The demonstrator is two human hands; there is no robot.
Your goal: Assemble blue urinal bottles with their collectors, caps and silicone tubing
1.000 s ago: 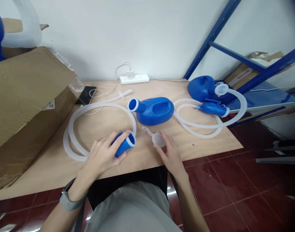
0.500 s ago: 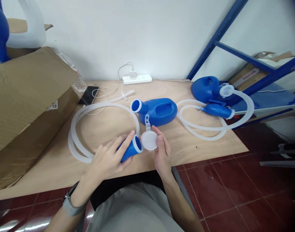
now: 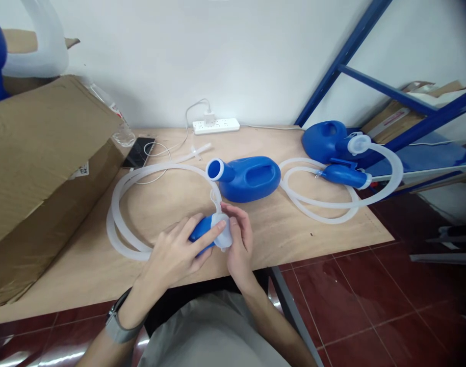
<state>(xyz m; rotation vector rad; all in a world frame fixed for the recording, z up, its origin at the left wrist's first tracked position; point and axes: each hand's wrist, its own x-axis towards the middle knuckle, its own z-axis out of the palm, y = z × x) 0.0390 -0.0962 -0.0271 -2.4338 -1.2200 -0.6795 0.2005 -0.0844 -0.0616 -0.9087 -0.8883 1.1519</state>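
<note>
My left hand [image 3: 181, 243] is wrapped round a blue plastic funnel-like piece [image 3: 200, 229], its mouth turned to the right. Over that mouth sits a translucent white cap [image 3: 222, 234] with a strap sticking up. My right hand [image 3: 239, 244] grips the cap's right side with thumb and fingers, while my left index finger lies on its face. Whether the cap is fully seated I cannot tell. Just behind my hands lies a blue urinal bottle [image 3: 252, 178] with an open, white-rimmed neck. A coiled translucent hose [image 3: 116, 224] rests left of my hands.
On the right are a second blue bottle [image 3: 322, 140], a capped blue piece [image 3: 343, 175] and looped hose [image 3: 313, 201]. A cardboard box [image 3: 45, 158] fills the left side. Behind lie a phone [image 3: 140, 152], a plastic bottle [image 3: 124, 133] and a power strip [image 3: 216, 126]. A blue metal frame [image 3: 343, 61] stands right.
My right hand has moved left with the cap, bringing it from beside the blue piece onto its mouth. My left index finger now touches the cap.
</note>
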